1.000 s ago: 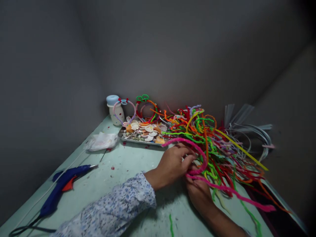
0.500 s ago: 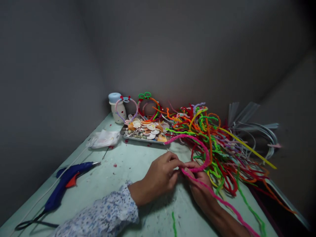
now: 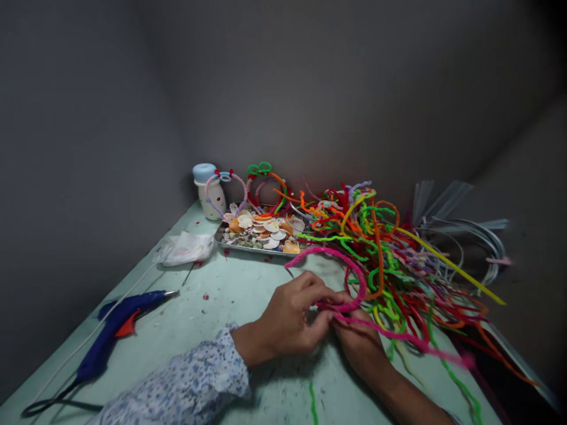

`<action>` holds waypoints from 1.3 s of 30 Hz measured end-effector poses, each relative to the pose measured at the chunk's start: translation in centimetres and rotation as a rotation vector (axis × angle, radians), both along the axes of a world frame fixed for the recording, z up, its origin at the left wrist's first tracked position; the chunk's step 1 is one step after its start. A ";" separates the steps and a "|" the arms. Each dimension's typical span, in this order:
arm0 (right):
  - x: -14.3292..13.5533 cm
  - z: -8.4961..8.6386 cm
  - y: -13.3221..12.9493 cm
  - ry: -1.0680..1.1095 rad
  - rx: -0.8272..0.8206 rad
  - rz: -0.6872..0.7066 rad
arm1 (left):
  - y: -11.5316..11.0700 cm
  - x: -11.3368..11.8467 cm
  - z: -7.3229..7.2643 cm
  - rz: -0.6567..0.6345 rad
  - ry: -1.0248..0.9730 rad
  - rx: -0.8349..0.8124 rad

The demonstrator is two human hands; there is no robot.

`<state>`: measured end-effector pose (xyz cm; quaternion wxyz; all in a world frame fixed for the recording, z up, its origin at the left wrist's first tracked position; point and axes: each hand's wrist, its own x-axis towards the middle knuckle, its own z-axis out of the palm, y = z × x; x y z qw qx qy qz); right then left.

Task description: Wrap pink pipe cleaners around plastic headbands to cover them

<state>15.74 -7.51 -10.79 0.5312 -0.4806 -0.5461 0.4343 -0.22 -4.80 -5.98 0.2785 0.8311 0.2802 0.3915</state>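
A pink pipe cleaner curves in an open hoop above the table, its wrapped part thick and fuzzy. My left hand pinches it near the lower end of the hoop, thumb and fingers closed. Close against it, my right hand also grips the pink strand, its fingertips partly hidden. From between the hands a loose pink tail runs out to the right over my right wrist, its far end blurred. A short green pipe cleaner lies on the table below the hands.
Behind stands a metal tray of shells, with finished hoops propped by a lidded jar. A big tangle of coloured pipe cleaners fills the right side. A blue glue gun and a plastic bag lie left.
The pink hoop has shifted slightly left and down. Its loose tail has swung up and away from my right forearm. My left thumb has moved out along the strand.
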 end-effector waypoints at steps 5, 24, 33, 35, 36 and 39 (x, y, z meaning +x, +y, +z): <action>0.0 0.0 0.0 0.049 -0.069 -0.045 | 0.6 -0.5 1.0 0.001 -0.042 -0.053; 0.3 -0.5 0.0 0.164 -0.139 -0.015 | 3.4 -2.1 1.7 0.282 -0.197 -0.214; 0.6 -0.8 0.0 0.338 -0.194 0.025 | 4.5 -2.5 1.0 0.207 -0.408 -0.563; 0.8 -1.0 0.0 0.373 -0.206 0.035 | 4.7 -2.5 0.6 0.179 -0.482 -0.636; 0.8 -1.0 0.0 0.386 -0.209 0.037 | 4.8 -2.5 0.4 0.177 -0.512 -0.652; 0.9 -1.0 0.1 0.411 -0.215 0.030 | 5.0 -2.5 -0.3 0.161 -0.578 -0.698</action>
